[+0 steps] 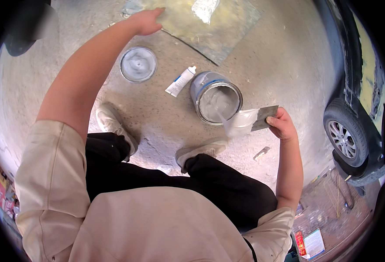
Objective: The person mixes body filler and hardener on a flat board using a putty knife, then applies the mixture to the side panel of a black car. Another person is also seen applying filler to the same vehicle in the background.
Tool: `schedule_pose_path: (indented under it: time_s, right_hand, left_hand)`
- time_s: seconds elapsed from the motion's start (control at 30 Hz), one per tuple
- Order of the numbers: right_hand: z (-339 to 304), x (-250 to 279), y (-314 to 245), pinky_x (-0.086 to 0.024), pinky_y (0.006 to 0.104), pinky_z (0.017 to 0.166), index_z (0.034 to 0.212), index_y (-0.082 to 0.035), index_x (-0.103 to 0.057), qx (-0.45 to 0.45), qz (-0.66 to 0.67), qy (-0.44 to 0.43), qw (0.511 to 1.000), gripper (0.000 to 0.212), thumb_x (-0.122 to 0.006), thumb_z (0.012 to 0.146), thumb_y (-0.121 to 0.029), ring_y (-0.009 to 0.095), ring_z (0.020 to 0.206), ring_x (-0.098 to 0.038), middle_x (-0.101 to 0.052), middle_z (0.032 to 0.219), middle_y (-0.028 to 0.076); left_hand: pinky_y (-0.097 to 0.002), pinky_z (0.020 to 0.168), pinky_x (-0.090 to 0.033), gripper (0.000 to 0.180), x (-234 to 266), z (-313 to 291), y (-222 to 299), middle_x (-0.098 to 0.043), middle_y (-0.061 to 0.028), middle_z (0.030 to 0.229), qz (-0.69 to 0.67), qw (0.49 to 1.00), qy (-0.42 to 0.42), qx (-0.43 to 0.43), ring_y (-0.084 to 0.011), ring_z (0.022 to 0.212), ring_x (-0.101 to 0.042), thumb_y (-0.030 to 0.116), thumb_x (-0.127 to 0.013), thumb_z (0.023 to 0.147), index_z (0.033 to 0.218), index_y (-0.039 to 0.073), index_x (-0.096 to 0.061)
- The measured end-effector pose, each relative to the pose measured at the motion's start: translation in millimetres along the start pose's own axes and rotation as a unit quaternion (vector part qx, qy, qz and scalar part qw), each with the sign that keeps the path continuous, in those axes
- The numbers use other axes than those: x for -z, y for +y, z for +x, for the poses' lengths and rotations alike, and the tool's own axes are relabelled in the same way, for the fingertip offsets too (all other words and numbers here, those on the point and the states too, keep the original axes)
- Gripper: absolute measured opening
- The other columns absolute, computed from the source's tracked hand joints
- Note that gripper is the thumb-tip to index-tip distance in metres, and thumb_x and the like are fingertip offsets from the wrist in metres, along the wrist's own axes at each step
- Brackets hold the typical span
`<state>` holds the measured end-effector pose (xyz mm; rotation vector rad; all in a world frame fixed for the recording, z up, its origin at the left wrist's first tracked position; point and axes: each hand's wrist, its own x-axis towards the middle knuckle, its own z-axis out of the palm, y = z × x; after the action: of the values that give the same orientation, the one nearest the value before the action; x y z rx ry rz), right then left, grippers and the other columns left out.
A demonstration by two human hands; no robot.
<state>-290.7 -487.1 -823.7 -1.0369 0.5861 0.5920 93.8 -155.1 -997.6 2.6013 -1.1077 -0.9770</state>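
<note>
My left hand (148, 22) reaches far forward to the near-left edge of a thin, stained yellow-grey board (234, 41) on the floor. One finger lies over the board and the rest appear closed about its edge. In my right hand (283, 125) is a flat rectangular putty spreader (263, 118), pinched between thumb and fingers. Its left part bears smooth grey-white putty (243, 118). A pale strand trails from it toward an open, tilted tin (196, 92), where more grey putty (218, 104) shows. A white tube (180, 81) lies left of the tin.
A round, putty-smeared lid (138, 64) lies left of the tube. Shiny whitish material (204, 9) rests on the board. My shoes (109, 120) stand close to the tin. A small scrap (261, 153) lies below the spreader. On the right is a car wheel (345, 133).
</note>
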Motion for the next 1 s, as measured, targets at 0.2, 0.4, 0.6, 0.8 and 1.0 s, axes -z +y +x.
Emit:
schedule_pose_path:
  time_s: [0.2, 0.4, 0.6, 0.8, 1.0]
  right_hand:
    - [7.7, -1.7, 1.4, -0.047, 0.0337, 0.088, 0.106, 0.005, -0.064, -0.015, 0.015, -0.005, 1.000, 0.025, -0.061, 0.084, -0.008, 0.019, 0.095, -0.063, -0.068, 0.102, 0.011]
    - [14.1, 12.3, 19.2, -0.047, 0.0315, 0.088, 0.107, 0.004, -0.064, -0.044, 0.005, 0.028, 0.999, 0.025, -0.061, 0.084, -0.008, 0.017, 0.095, -0.063, -0.068, 0.103, 0.010]
    - [15.8, 17.4, 4.0, -0.047, 0.0338, 0.088, 0.106, 0.003, -0.064, -0.001, 0.046, 0.010, 0.999, 0.026, -0.062, 0.083, -0.009, 0.020, 0.095, -0.063, -0.068, 0.103, 0.010]
    - [47.0, 23.3, -53.6, -0.048, 0.0379, 0.091, 0.112, 0.001, -0.061, 0.089, 0.064, -0.022, 0.994, 0.034, -0.064, 0.081, -0.012, 0.024, 0.100, -0.063, -0.066, 0.108, 0.011]
    - [135.6, 23.4, -127.4, -0.046, 0.0390, 0.094, 0.117, 0.000, -0.057, 0.149, 0.006, -0.004, 0.989, 0.036, -0.062, 0.084, -0.013, 0.024, 0.103, -0.062, -0.065, 0.111, 0.011]
  left_hand:
    - [-0.0389, 0.103, -0.039, 0.068, 0.6, 2.1, -0.2, -0.046, -0.0203, 0.136, 0.009, 1.000, -0.008, 0.008, -0.0350, 0.123, -0.047, 0.022, -0.051, 0.082, 0.144, 0.009, -0.029]
    - [-0.0394, 0.102, -0.040, 0.068, 0.4, 4.3, -0.7, -0.049, -0.0212, 0.133, 0.002, 1.000, -0.003, 0.011, -0.0353, 0.121, -0.049, 0.022, -0.051, 0.081, 0.144, 0.010, -0.029]
    - [-0.0393, 0.103, -0.039, 0.067, 3.4, -1.6, 1.4, -0.047, -0.0215, 0.135, -0.012, 1.000, 0.003, 0.007, -0.0353, 0.122, -0.048, 0.021, -0.052, 0.081, 0.143, 0.008, -0.030]
    - [-0.0387, 0.104, -0.039, 0.067, -3.8, 2.3, -2.3, -0.046, -0.0224, 0.135, -0.016, 0.999, 0.026, -0.016, -0.0352, 0.123, -0.047, 0.021, -0.054, 0.081, 0.142, 0.005, -0.031]
    - [-0.0385, 0.106, -0.037, 0.066, 7.9, -6.7, 4.3, -0.040, -0.0180, 0.142, -0.027, 1.000, -0.005, 0.014, -0.0318, 0.129, -0.042, 0.022, -0.054, 0.082, 0.142, 0.007, -0.031]
